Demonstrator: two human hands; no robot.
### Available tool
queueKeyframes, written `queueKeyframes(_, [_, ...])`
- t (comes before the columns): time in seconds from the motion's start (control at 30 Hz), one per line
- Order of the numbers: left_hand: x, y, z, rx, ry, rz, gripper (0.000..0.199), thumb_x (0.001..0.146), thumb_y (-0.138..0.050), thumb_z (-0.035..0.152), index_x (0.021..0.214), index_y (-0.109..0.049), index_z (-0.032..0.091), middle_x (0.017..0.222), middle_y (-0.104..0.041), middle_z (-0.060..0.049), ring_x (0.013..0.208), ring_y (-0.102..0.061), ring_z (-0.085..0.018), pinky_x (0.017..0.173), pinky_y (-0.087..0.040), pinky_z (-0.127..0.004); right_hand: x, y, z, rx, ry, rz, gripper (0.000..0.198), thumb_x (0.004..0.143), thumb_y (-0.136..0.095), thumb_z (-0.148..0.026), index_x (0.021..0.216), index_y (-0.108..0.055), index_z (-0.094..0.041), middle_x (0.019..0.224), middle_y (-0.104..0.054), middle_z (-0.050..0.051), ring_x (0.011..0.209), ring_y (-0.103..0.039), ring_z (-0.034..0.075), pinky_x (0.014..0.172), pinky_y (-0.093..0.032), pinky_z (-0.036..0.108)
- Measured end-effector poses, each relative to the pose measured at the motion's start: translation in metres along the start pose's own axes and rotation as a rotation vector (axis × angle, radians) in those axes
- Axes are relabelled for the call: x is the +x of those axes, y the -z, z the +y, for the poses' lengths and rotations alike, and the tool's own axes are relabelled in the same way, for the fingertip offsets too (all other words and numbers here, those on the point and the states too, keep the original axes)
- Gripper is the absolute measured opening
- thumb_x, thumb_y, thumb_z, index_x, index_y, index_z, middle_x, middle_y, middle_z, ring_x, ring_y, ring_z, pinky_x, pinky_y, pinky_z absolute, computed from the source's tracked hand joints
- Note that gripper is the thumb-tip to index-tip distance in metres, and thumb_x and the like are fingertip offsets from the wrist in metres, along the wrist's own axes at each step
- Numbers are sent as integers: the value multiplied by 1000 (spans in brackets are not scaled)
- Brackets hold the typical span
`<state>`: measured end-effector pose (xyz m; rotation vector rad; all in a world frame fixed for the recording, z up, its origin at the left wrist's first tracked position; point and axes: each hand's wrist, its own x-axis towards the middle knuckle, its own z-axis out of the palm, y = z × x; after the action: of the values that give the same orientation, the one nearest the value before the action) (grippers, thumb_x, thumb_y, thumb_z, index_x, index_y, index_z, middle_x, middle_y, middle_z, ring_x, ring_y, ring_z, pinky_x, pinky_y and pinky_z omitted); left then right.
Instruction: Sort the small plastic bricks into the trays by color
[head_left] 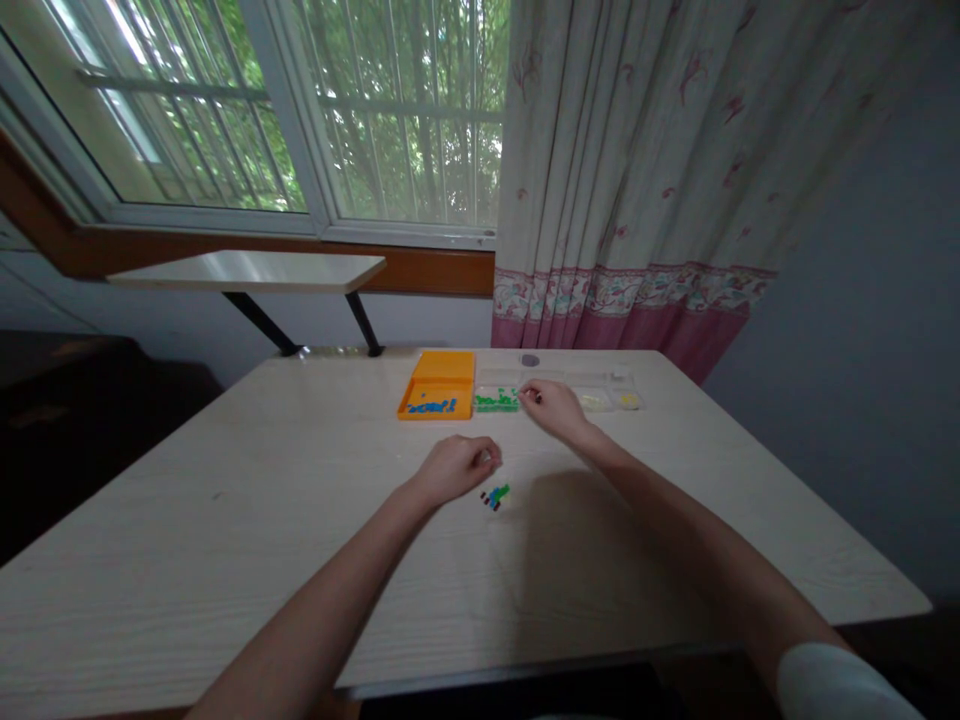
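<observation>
My left hand [459, 468] rests at the table's middle, fingers curled together at the tips; whatever they may hold is too small to make out. Just in front of its wrist side lies a small cluster of tiny blue, green and dark brown pieces [495, 496]. My right hand [553, 405] is over the clear compartment box, its fingers pinched beside the green pieces [496, 398]. A dark speck shows at its fingertips, too small to name. To the left stands an open orange box [435, 368] with small blue pieces [433, 406] in it.
The clear box continues right of my right hand, with pale pieces [596, 400] and yellow pieces [628, 400]. A dark round spot [529, 360] is near the table's back edge. A raised white shelf [255, 270] stands back left; a curtain [622, 200] hangs behind the table.
</observation>
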<state>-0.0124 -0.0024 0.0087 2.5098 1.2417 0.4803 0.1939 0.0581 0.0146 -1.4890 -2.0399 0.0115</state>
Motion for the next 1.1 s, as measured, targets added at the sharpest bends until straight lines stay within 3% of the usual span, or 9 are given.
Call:
queueKeyframes(0.2, [0,4,-5,48,-12,21,22,78,-44,33,83,-61,21,59,-58,1,52,-49,-9,49,-28,-19,13,-7,-6,-24,-31,-58,21,77,-49,-30,91,-63,-22,70,-64,2,65,-56,13,55,-34,22])
queueKeyframes(0.3, [-1,7,-7,60,-18,-3,22,78,-44,33,81,-61,20,61,-59,1,53,-50,-9,49,-29,-19,0,-2,-10,25,73,-148,21,79,-47,-29,89,-64,-22,70,-64,1,63,-56,12,54,-34,21])
queueKeyframes(0.43, [-1,10,-8,85,-5,-39,23,77,-44,33,80,-62,20,64,-60,-1,54,-51,-10,49,-30,-19,-26,8,-15,139,255,-365,18,76,-50,-26,82,-65,-21,69,-64,0,61,-55,10,55,-34,19])
queueKeyframes(0.57, [0,8,-7,119,-8,-45,23,77,-44,33,82,-62,21,65,-62,-1,56,-52,-11,51,-30,-19,-48,17,-17,193,282,-503,14,72,-55,-26,78,-66,-21,65,-62,-2,56,-52,9,53,-34,18])
queueKeyframes(0.77, [0,7,-3,85,-10,-54,22,77,-44,32,81,-62,21,65,-61,0,55,-51,-10,51,-30,-18,-61,17,-21,201,286,-494,14,70,-59,-31,79,-64,-21,72,-62,-1,58,-52,9,57,-37,19])
queueKeyframes(1.1, [-1,1,1,-63,-11,-47,22,75,-46,31,79,-64,19,57,-55,1,50,-44,-8,48,-28,-18,-68,7,-25,151,355,-389,10,73,-55,-24,80,-63,-21,72,-61,-1,63,-53,10,60,-38,19])
